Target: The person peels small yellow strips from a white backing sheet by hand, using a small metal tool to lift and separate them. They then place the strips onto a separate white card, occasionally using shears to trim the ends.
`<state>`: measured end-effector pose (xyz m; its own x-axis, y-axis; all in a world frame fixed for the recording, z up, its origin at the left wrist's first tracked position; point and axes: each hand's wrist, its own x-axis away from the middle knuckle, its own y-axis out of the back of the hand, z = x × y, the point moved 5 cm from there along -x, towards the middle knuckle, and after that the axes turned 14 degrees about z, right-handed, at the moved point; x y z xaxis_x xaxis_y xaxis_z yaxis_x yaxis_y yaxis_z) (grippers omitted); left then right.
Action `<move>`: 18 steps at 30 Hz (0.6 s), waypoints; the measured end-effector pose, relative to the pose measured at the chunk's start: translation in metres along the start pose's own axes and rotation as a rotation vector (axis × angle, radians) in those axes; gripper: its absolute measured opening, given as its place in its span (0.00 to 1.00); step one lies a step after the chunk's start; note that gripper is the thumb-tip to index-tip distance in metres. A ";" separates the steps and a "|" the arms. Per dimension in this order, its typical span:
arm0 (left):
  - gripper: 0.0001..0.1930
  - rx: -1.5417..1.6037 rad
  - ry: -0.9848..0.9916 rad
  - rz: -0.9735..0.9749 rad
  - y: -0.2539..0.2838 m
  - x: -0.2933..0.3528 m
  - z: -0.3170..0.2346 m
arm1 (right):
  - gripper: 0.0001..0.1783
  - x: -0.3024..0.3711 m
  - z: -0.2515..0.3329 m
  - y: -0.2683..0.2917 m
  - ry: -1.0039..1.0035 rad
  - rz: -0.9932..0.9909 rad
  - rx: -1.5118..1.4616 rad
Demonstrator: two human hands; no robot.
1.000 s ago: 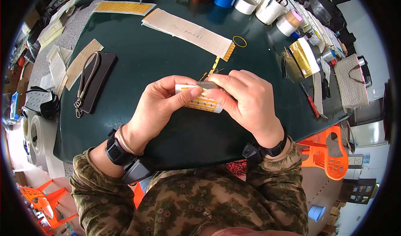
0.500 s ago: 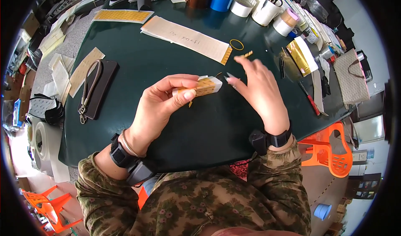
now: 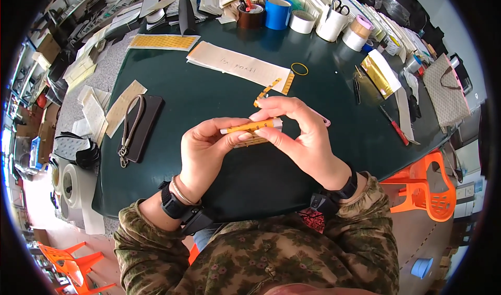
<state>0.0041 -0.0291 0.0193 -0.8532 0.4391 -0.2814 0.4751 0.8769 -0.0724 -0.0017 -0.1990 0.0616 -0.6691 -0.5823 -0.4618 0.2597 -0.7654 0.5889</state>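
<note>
My left hand (image 3: 201, 151) pinches a small stack of yellow-and-white strips (image 3: 253, 125) between thumb and fingers, above the middle of the dark green table. At the stack's right end, the thumb and a fingertip of my right hand (image 3: 315, 146) close on it. A narrow yellow strip with dark marks (image 3: 267, 90) sticks up by my right fingertips; whether they touch it I cannot tell. Behind that hand shows a pink rounded end of a tool (image 3: 324, 118), the rest hidden. Beyond lies a long pale card (image 3: 237, 65) with handwriting and a yellow end.
A dark phone (image 3: 143, 130) with a wrist strap lies left. Farther back are a yellow patterned sheet (image 3: 164, 42), a rubber band (image 3: 299, 69), a blue tape roll (image 3: 277, 14) and a white holder with scissors (image 3: 331, 26). A red-handled tool (image 3: 395, 125) and gold foil (image 3: 377, 73) lie right.
My right hand has come left from beside the stack onto its right end. The stack has turned in my fingers. The small yellow strip has moved left with the right hand. The view has shifted slightly.
</note>
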 end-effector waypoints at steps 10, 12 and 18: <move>0.08 -0.072 0.040 -0.036 0.002 0.000 0.001 | 0.22 0.005 -0.022 -0.013 -0.239 -0.043 -0.512; 0.08 -0.096 0.048 -0.042 0.002 0.000 0.001 | 0.21 0.005 -0.021 -0.014 -0.229 -0.072 -0.520; 0.08 0.042 0.084 -0.023 0.003 -0.003 0.010 | 0.20 0.006 -0.023 -0.015 -0.166 -0.129 -0.513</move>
<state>0.0103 -0.0300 0.0105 -0.8783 0.4351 -0.1984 0.4621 0.8789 -0.1183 0.0065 -0.1975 0.0349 -0.8079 -0.4556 -0.3738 0.4464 -0.8872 0.1165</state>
